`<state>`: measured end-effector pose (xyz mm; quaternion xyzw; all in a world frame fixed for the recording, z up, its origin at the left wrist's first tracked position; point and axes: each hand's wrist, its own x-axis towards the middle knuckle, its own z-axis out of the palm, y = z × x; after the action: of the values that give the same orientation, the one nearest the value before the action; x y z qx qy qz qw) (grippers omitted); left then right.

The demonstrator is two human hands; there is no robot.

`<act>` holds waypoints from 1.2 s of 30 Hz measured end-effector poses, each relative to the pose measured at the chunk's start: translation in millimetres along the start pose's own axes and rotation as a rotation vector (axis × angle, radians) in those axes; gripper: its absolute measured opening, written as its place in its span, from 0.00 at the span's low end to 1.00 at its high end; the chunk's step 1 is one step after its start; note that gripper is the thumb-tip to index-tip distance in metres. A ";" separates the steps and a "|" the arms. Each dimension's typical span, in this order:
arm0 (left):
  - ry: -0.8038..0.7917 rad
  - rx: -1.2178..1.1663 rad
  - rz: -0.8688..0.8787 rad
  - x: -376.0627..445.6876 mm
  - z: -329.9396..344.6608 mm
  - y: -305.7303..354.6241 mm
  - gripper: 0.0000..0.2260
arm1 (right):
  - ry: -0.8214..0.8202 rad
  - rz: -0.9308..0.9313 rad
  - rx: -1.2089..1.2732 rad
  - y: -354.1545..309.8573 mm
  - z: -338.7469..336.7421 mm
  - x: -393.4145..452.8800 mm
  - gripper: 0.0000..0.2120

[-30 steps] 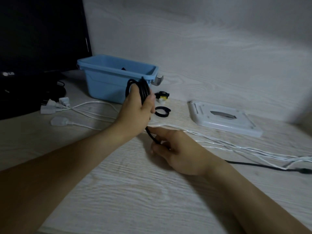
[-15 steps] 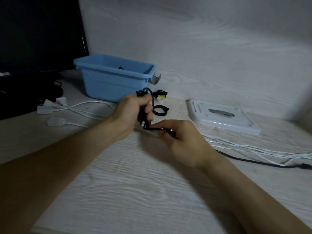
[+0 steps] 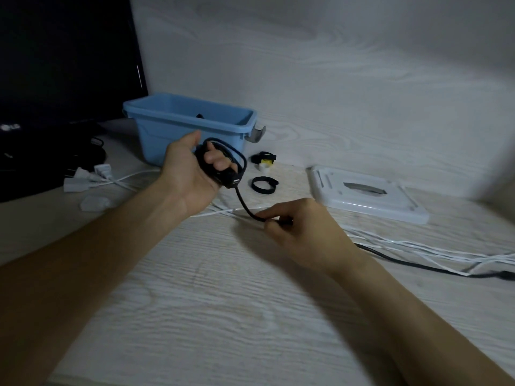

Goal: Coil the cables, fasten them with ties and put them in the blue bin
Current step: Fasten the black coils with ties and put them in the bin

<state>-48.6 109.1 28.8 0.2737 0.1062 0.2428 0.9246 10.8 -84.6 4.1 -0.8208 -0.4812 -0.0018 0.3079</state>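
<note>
Loops of the black cable [image 3: 223,160] are held wound around the fingers of the left hand [image 3: 189,174], just in front of the blue bin [image 3: 167,129], while its free run is pinched by the right hand [image 3: 301,229] low over the bench [image 3: 223,316]. Two black ties [image 3: 263,184] lie beside the bin, white cables [image 3: 418,246] trail to the right, and a white lid [image 3: 362,193] is seen beyond.

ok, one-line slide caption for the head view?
Left hand grips the coiled black cable; right hand pinches its loose run near the blue bin.
</note>
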 end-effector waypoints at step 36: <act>-0.443 1.440 0.182 -36.0 5.9 -19.5 0.29 | 0.347 -0.152 0.342 2.8 -0.3 4.4 0.13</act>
<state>-70.0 73.8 25.0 0.8598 0.0274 0.1284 0.4934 15.5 -82.3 4.2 -0.7057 -0.4747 -0.0841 0.5192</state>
